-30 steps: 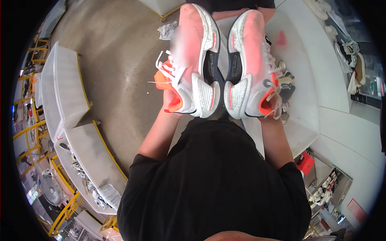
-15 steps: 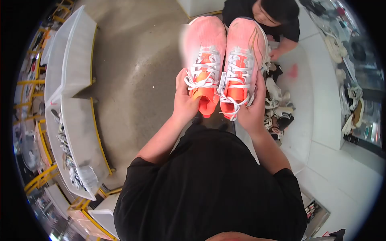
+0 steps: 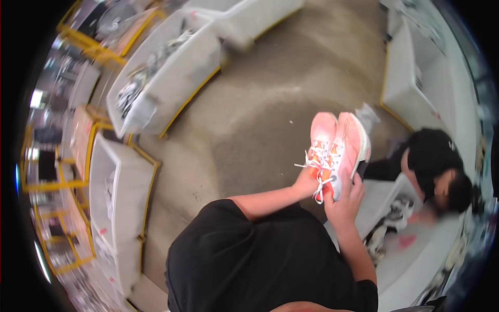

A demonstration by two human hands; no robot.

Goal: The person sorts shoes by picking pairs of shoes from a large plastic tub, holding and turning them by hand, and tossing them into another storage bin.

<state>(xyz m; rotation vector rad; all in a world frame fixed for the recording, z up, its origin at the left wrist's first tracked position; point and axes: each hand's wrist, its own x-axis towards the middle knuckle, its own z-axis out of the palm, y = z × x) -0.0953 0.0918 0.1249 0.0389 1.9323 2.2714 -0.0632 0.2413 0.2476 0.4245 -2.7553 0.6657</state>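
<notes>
L hand (image 3: 305, 185) & R hand (image 3: 347, 202) hold pink shoes (image 3: 353, 139) by heel ends, side by side, above floor (image 3: 249, 151); L fingertips hidden. Co-worker (image 3: 432, 156) part-blurred nr tub (image 3: 429, 260), contents indistinct.

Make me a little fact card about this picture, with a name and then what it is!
Held things: two pink shoes, side by side, toes pointing away from the wearer
Laces: white laces
Left grip: at the heel end of the left shoe, partly hidden
Right grip: around the heel end of the right shoe
Other person: someone in black, bent over at the right
Right bin: white, with more shoes inside
Left bin: pale, yellow-edged, contents blurry
Floor: brownish-grey
</notes>
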